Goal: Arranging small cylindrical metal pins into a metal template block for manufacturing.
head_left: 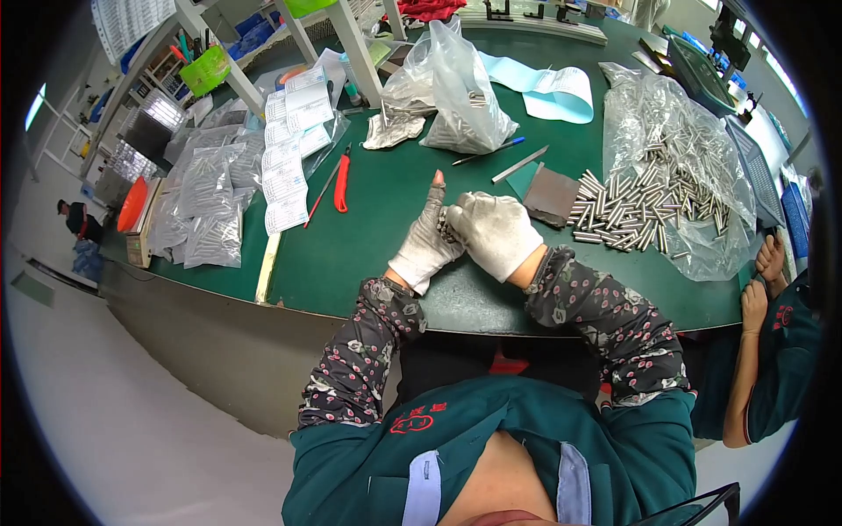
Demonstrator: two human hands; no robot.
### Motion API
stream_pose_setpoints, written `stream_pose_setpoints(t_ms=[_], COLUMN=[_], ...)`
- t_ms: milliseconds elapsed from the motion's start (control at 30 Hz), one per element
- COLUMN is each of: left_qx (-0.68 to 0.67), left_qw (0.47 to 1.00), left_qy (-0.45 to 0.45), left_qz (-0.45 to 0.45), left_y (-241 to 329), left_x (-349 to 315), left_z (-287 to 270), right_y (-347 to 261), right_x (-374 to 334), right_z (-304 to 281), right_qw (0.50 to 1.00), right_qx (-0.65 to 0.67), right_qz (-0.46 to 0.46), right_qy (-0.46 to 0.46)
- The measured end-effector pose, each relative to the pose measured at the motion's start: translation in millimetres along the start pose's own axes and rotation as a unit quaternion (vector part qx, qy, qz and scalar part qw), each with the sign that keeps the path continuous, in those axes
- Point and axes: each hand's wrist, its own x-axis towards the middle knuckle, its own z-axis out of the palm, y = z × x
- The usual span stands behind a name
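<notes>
My left hand (427, 238) in a white glove rests on the green table (377, 237), thumb up with a bare tip. It cups a small bundle of metal pins (449, 225). My right hand (496, 230), also gloved, is closed over the same bundle and presses against the left hand. Just right of my hands lies a loose heap of shiny metal pins (636, 210) on clear plastic.
A dark grey pad (551, 195), a metal strip (520, 164) and a blue pen (488, 151) lie beyond my hands. A red-handled cutter (341, 186), paper slips (288, 153) and bagged pins (209, 206) are at left, a clear plastic bag (456, 96) behind. Another person's hands (761, 280) rest at right.
</notes>
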Motion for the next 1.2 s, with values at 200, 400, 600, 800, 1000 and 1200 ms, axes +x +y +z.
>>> stream_pose_setpoints(t_ms=[200,400,600,800,1000,1200], left_qx=[-0.208,-0.336,0.111,0.262,0.179,0.140], left_qw=[0.972,0.924,0.992,0.941,0.981,0.988], left_qy=[-0.039,0.033,0.019,-0.042,-0.022,-0.022], left_qz=[-0.098,-0.176,0.063,0.210,0.072,0.067], left_y=[-21,26,13,-12,10,20], left_x=[12,-3,-12,-4,-19,-21], left_z=[-21,12,9,-12,-4,-4], right_y=[1,-11,-16,-14,32,45], right_x=[3,6,3,8,8,5], right_z=[1,4,7,7,-10,-4], right_qw=[0.999,0.992,0.989,0.969,0.905,0.886], right_qx=[0.033,0.044,0.059,0.136,0.278,0.225], right_qz=[0.011,0.111,0.136,0.204,0.321,0.368], right_qy=[0.004,-0.039,0.024,0.016,0.012,-0.170])
